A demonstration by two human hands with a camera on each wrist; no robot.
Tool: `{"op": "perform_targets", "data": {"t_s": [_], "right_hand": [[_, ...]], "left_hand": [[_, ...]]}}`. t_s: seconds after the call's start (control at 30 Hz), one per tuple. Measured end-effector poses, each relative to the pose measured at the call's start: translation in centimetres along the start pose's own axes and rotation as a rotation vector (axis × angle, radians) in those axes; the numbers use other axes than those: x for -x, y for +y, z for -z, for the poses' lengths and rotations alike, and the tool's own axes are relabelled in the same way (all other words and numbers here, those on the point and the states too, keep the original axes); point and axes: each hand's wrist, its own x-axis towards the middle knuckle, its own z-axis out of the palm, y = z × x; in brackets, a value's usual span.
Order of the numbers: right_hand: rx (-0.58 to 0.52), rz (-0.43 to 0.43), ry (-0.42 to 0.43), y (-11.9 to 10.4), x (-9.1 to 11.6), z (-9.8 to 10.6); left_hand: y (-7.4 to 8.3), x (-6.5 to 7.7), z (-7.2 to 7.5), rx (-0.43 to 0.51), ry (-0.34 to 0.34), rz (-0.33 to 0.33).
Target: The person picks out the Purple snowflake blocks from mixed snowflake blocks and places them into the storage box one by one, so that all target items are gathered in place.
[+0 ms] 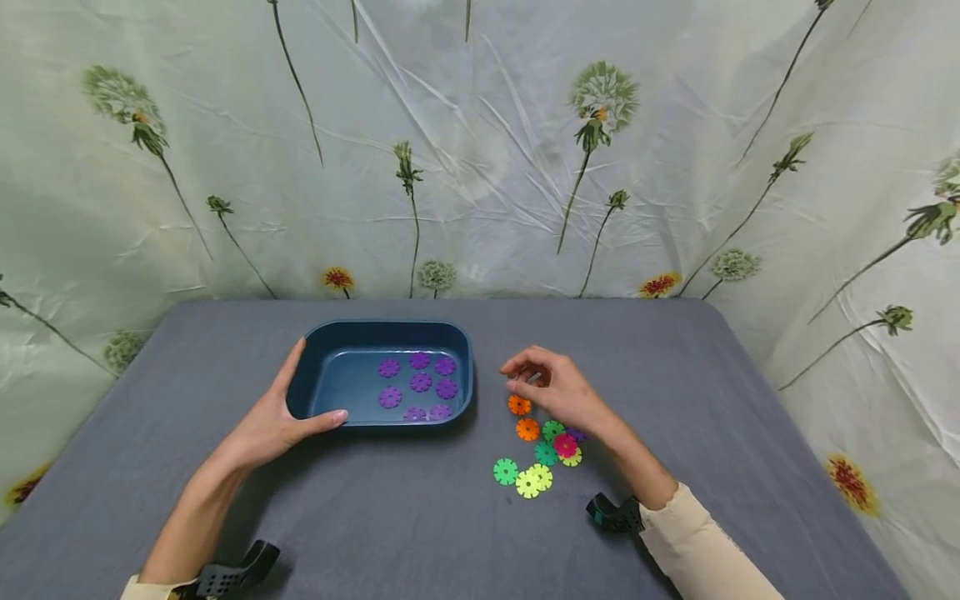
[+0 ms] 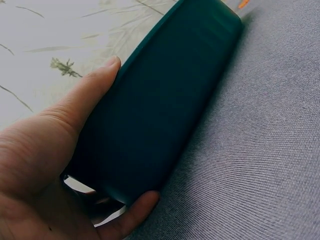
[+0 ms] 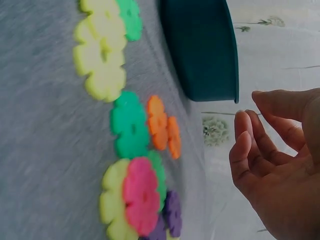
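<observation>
My left hand point(image 1: 266, 427) grips the left end of a blue tray point(image 1: 345, 385), thumb on the near side of the rim. In the left wrist view its thumb and a fingertip press against the dark outer wall point(image 2: 150, 110). Inside the tray lie several purple notched flower discs point(image 1: 421, 382), mostly toward the right. Beyond the tray's right side, my right hand point(image 1: 562, 390) hovers above an orange disc point(image 1: 519, 405). In the right wrist view, its loosely bent fingers point(image 3: 245, 150) stand apart from the thumb, with nothing visible between them.
Below the right hand lie loose discs: a second orange one point(image 1: 527, 429), green ones point(image 1: 506, 472), yellow ones point(image 1: 528, 484), a pink one point(image 1: 565, 446) and purple ones partly covered. A grey cloth point(image 1: 420, 525) covers the table. Behind hangs a dandelion-patterned curtain point(image 1: 495, 167).
</observation>
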Motion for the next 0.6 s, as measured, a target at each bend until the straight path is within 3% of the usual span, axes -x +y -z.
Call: {"op": "perform_targets", "data": {"t_s": [0.3,0.6], "right_hand": [[0.054,0.042,0.007,1.3,1.0,0.5],[0.082,-0.004,0.012,2.3,2.4,1.6]], "left_hand": [[-0.4,0.2,0.2,0.007,-0.006,0.001],[-0.3,-0.1,0.1,0.003,-0.006,-0.011]]}}
